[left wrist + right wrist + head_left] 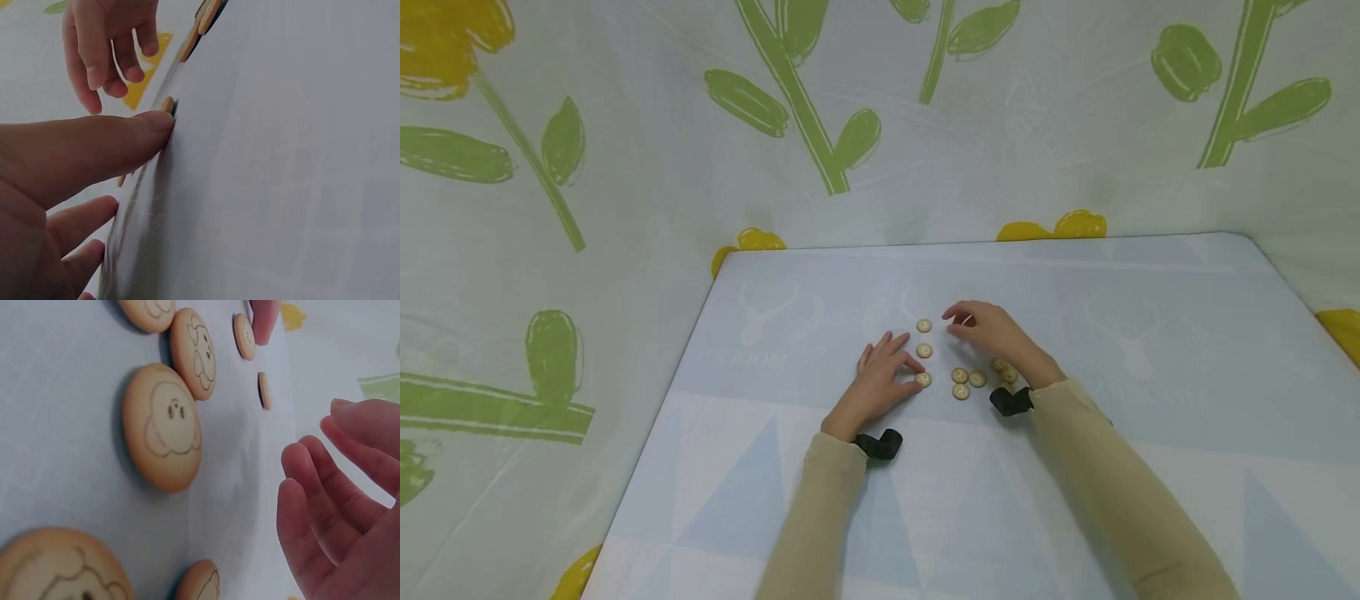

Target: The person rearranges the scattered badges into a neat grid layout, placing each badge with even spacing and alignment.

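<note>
My left hand (876,385) lies low over the table and pinches a small round wooden disc (922,380) between thumb and index finger. In the left wrist view the thumb presses at the edge of that disc (167,104). Directly beyond it, two more discs, a middle one (924,351) and a far one (923,325), form a column. My right hand (996,329) hovers right of the column, fingers loosely bent and nothing between them. Below it sits a cluster of discs (960,376). A face-up disc (164,428) shows a line-drawn animal face.
More discs (997,364) lie beside the right wrist, partly hidden by its black wrist camera (1011,402). A pale blue and white patterned cloth covers the table (760,467). Behind it hangs a curtain (647,167) printed with green stems and yellow flowers.
</note>
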`<action>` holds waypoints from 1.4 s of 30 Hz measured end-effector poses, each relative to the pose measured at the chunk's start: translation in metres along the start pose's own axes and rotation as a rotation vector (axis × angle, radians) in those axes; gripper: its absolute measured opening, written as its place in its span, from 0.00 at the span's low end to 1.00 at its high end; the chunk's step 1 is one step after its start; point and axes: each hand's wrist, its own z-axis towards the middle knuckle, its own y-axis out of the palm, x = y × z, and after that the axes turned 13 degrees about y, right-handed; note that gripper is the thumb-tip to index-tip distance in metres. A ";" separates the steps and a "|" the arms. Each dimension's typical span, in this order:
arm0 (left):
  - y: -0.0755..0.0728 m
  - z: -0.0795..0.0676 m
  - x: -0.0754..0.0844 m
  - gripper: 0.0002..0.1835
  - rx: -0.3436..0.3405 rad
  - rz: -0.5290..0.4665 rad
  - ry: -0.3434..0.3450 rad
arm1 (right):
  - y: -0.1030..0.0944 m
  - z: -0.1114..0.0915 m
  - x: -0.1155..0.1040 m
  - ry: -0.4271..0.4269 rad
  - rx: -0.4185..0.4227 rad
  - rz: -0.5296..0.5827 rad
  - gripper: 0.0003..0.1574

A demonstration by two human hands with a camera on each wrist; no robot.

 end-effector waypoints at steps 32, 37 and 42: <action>-0.001 -0.002 0.002 0.08 0.005 -0.007 0.004 | 0.008 -0.039 0.014 -0.050 -0.044 0.040 0.15; -0.001 -0.001 0.003 0.08 0.006 -0.008 0.014 | 0.010 -0.039 0.017 -0.085 -0.061 -0.007 0.15; -0.002 -0.002 0.002 0.08 -0.001 -0.001 0.007 | 0.013 -0.040 0.018 -0.083 -0.081 -0.032 0.17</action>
